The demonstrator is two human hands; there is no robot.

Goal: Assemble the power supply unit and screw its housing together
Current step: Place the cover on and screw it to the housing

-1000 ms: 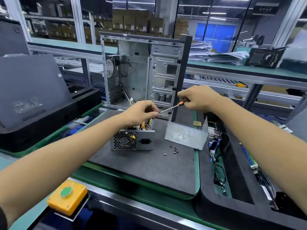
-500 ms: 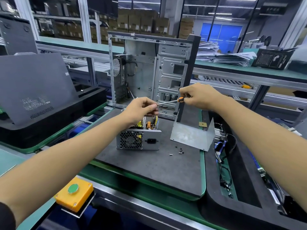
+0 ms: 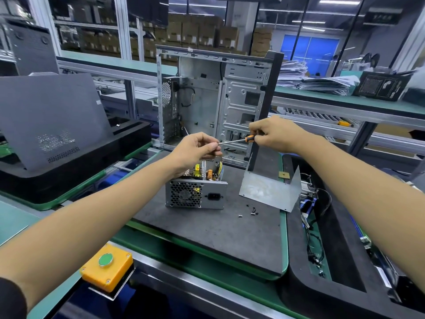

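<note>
The open power supply unit (image 3: 195, 194) stands on the grey mat (image 3: 218, 236), its fan grille and socket facing me and its circuit board bare on top. Its bent metal cover (image 3: 269, 194) stands apart to the right. Loose screws (image 3: 251, 211) lie on the mat between them. My right hand (image 3: 273, 133) grips the orange-black handle of a small screwdriver (image 3: 239, 141). My left hand (image 3: 197, 150) hovers above the unit and pinches at the screwdriver's tip; whatever is between the fingers is too small to make out.
An empty computer case (image 3: 216, 100) stands upright behind the mat. A dark side panel (image 3: 53, 118) leans on a black foam tray at left. A yellow box with a green button (image 3: 107, 265) sits at the near edge. A black tray (image 3: 340, 268) with cables lies to the right.
Both hands have risen slightly above the unit and stay joined at the screwdriver's tip. The view has shifted a little; the objects on the mat have not moved.
</note>
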